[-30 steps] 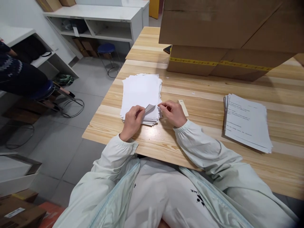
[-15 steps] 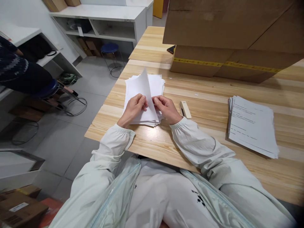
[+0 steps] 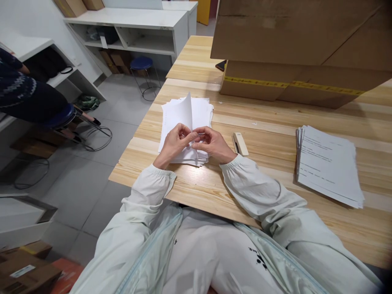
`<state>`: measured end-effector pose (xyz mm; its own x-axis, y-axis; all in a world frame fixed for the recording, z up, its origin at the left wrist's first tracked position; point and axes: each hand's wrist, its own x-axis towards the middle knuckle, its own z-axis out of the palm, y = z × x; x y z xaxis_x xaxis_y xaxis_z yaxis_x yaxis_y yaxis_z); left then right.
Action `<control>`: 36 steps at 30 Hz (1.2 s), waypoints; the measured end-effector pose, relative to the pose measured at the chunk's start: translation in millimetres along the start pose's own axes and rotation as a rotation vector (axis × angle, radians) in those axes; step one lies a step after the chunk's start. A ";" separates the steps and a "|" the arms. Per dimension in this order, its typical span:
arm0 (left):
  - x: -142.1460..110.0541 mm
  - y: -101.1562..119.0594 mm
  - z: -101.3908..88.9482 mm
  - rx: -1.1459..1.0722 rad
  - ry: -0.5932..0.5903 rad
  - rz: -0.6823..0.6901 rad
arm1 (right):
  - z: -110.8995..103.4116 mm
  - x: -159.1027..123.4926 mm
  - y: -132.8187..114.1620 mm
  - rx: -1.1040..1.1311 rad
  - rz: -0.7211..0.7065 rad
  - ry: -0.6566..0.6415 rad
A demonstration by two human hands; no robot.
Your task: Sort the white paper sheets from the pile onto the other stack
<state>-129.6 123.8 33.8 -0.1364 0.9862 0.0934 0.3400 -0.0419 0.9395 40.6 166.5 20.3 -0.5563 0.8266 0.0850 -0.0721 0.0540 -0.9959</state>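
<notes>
In the head view a white sheet of paper (image 3: 181, 112) is curled up, its right part raised off a paper stack (image 3: 202, 107) near the table's left edge. My left hand (image 3: 178, 141) is closed on the raised sheet, thumb pressed across its edge. From the right, my right hand (image 3: 214, 143) meets it, fingers and thumb bent in a pinch on the same sheet. The fingertips of both hands meet and partly hide the sheet's edge. Just right of my right hand lies a cream stapler (image 3: 240, 143).
A second stack of printed sheets (image 3: 329, 165) lies on the right of the wooden table (image 3: 266, 179). Large cardboard boxes (image 3: 254, 79) stand at the back, a dark phone (image 3: 220, 65) beside them. A person (image 3: 27, 90) sits on a stool at the left.
My hands have come together at the raised sheet's edge, my left thumb moving right over it. The sheet's right part stands more upright and curled. The view has shifted slightly.
</notes>
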 end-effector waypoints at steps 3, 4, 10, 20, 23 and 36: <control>0.1 -1.3 0.2 -0.054 -0.011 -0.006 | -0.3 0.8 1.0 0.003 0.004 -0.002; 0.1 -1.6 0.2 -0.068 -0.015 -0.012 | -0.4 1.1 1.3 0.004 -0.002 0.001; -0.2 0.4 0.2 -0.131 -0.018 -0.022 | -1.5 1.4 1.7 0.029 -0.016 -0.009; -0.5 -0.1 -2.8 -0.188 -0.036 -0.040 | -4.2 2.3 4.1 0.012 -0.014 -0.047; -0.5 -0.8 -3.0 -0.182 -0.050 -0.031 | -5.1 2.6 3.5 0.001 -0.015 -0.053; -5.2 2.1 -4.3 -0.116 -0.099 -0.028 | -9.0 3.5 5.5 0.025 0.017 -0.079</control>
<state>-132.1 117.9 36.7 -0.0496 0.9980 0.0387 0.2266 -0.0265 0.9736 45.8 174.7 14.8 -0.6212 0.7804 0.0716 -0.0822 0.0260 -0.9963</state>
